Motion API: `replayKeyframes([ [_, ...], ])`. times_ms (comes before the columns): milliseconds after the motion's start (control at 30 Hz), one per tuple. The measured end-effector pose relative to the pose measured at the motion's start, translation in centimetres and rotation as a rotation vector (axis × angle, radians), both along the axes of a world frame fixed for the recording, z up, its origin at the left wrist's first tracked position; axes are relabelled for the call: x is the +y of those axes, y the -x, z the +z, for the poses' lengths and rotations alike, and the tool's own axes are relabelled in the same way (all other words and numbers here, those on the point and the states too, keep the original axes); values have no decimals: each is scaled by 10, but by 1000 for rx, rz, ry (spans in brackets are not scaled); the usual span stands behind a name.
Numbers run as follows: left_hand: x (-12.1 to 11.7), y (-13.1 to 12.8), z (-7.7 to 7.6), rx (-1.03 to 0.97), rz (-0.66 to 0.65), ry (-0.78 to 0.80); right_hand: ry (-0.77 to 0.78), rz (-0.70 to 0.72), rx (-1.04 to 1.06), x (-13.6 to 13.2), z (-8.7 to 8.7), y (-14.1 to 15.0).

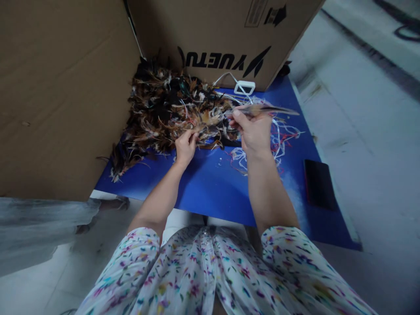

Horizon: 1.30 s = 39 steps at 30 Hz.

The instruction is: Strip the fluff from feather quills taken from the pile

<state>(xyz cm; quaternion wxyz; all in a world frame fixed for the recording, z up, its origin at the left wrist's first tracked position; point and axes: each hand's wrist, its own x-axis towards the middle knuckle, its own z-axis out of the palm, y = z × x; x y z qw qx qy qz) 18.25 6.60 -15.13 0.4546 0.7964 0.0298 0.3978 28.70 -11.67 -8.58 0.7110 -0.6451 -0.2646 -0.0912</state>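
Observation:
A heap of brown, black and tan feathers [157, 105] covers the back left of the blue table [213, 183]. At the heap's front edge, my left hand [186, 145] has its thumb and fingers pinched together on a light brown feather [197, 124]. To the right, my right hand [256, 131] is closed around several long feathers [275, 109], whose dark tips stick out to the right. Under and beside my right hand lies a tangle of white and red strings [280, 140].
Large cardboard boxes stand at the left [59, 96] and at the back [216, 30]. Against the back box leans a small white-framed object [244, 87] near a white cord. A dark phone-like slab [320, 183] lies by the table's right edge.

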Motion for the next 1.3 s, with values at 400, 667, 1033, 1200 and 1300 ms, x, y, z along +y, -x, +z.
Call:
replayKeyframes([
  [400,-2,3,-3,-61,95,-339,180,45,-25,30,5,41],
  [667,-4,5,-5,17,97,-327,289,-85,-74,36,-10,38],
  [1033,-6,6,-8,53,111,-334,460,-223,-237,38,-16,41],
  [1200,-6,5,-10,19,120,-355,514,-223,-314,36,-8,48],
  [1300,-6,5,-10,35,116,-349,550,-234,-379,35,-5,51],
])
